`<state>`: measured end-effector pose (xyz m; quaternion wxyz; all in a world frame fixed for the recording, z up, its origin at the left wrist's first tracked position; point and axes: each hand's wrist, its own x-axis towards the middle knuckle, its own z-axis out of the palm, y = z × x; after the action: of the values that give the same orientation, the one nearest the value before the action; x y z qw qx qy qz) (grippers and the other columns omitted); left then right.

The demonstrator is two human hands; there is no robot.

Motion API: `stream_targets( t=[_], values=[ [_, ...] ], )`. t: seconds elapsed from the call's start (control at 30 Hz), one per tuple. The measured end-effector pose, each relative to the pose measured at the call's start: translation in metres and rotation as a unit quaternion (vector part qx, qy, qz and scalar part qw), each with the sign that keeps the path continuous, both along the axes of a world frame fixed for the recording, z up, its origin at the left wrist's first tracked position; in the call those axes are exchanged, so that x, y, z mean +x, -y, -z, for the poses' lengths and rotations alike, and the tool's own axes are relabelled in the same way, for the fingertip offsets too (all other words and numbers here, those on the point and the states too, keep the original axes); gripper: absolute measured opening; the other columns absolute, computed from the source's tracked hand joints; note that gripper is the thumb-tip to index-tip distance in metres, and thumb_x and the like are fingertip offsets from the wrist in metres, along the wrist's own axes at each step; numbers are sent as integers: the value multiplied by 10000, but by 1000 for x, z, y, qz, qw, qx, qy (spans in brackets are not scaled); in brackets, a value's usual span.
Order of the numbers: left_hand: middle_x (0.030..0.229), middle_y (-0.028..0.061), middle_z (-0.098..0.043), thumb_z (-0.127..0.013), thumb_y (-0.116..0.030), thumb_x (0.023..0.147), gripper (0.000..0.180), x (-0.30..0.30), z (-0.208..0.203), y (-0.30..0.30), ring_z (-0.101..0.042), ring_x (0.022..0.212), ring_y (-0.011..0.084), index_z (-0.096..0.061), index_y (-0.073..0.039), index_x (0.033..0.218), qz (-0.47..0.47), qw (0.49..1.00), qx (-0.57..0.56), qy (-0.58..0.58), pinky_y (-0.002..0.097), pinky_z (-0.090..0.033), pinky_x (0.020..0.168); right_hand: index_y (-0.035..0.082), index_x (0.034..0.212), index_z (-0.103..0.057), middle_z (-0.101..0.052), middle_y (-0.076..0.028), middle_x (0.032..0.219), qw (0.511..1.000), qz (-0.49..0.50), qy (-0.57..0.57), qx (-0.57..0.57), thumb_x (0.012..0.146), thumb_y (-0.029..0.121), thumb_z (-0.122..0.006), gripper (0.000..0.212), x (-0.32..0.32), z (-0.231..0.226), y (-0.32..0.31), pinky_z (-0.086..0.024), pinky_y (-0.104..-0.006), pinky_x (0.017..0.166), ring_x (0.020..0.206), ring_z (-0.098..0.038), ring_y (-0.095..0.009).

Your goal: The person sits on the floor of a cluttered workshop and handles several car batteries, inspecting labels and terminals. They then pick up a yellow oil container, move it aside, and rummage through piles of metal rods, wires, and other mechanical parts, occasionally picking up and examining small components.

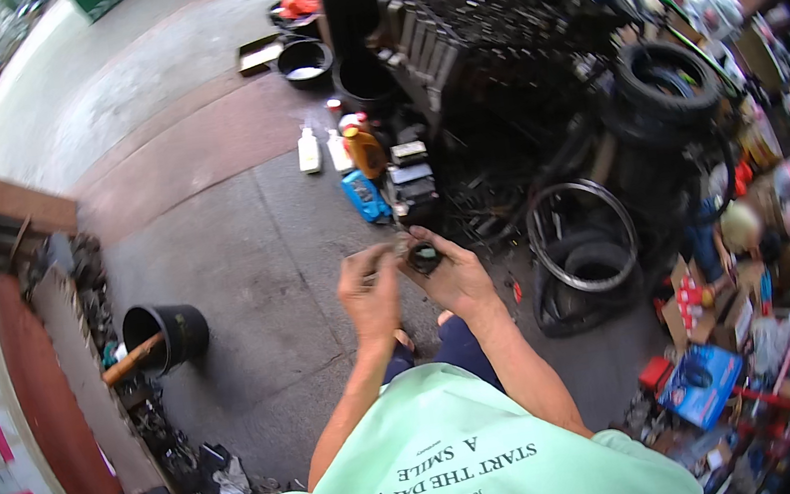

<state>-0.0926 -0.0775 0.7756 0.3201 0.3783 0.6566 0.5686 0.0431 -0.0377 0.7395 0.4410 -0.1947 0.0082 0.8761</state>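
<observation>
My right hand (pixel 456 276) is closed around a small round black part (pixel 425 259), which has a dark rim and a paler centre. Close beside it, my left hand (pixel 370 289) has its fingers bent together in a pinch, near the part's left edge. Blur hides what those fingers grip, if anything. Both hands are raised in front of my body, above the grey floor. Beyond them stand a blue container (pixel 365 197), a yellow-brown bottle (pixel 365 152) and a white bottle (pixel 309 150).
A bare metal wheel rim (pixel 628 236) and black tyres (pixel 669 75) stand to the right. Boxes, including a blue box (pixel 701 386), clutter the lower right. At left, a black bucket (pixel 187 334) lies tipped with a wooden handle (pixel 134 358) at its mouth. Black basins (pixel 304 62) stand farther off.
</observation>
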Motion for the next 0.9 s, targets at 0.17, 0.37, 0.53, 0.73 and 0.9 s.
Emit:
stream_targets(
  t=[0.17, 0.37, 0.53, 0.73, 0.9],
  values=[
    [992, 105, -594, -702, -122, 712, 228, -22, -10, 18, -586, 973, 299, -679, -111, 939, 79, 908, 51, -409, 450, -453, 831, -3, 1262, -563, -615, -124, 1235, 997, -55, 53, 11, 1053, 268, -396, 381, -41, 17, 17, -432, -372, 1062, 1173, -573, -235],
    [1084, 145, -590, -711, -222, 748, 279, -56, 4, 53, -523, 1164, 327, -669, -27, 943, 20, 915, 9, -403, 468, -407, 959, -33, 1331, -515, -586, -147, 1307, 984, -178, 15, 4, 1057, 310, -415, 451, -79, 25, 16, -398, -398, 1096, 1210, -558, -258],
    [1149, 149, -593, -713, -214, 752, 291, -63, 16, 60, -505, 1223, 324, -656, -26, 967, -32, 930, -37, -366, 473, -407, 981, -2, 1229, -590, -648, -115, 1222, 952, -295, 65, -46, 990, 175, -541, 302, -99, 33, -11, -458, -348, 1036, 1155, -604, -219],
    [1269, 205, -550, -705, -190, 841, 362, -79, 19, 74, -548, 1193, 387, -636, -24, 1156, -252, 937, -60, -235, 482, -474, 992, -29, 1317, -527, -631, -161, 1249, 919, -360, 150, -65, 930, 42, -556, 395, -142, 41, -67, -511, -383, 995, 1168, -604, -263],
    [1327, 238, -524, -695, -275, 877, 439, -95, 84, 133, -536, 1215, 414, -616, -28, 1232, -404, 871, -260, -99, 461, -459, 1023, -32, 1354, -501, -631, -155, 1274, 900, -419, 114, -47, 932, 50, -561, 434, -185, 30, -112, -525, -382, 967, 1168, -612, -262]
  ],
)
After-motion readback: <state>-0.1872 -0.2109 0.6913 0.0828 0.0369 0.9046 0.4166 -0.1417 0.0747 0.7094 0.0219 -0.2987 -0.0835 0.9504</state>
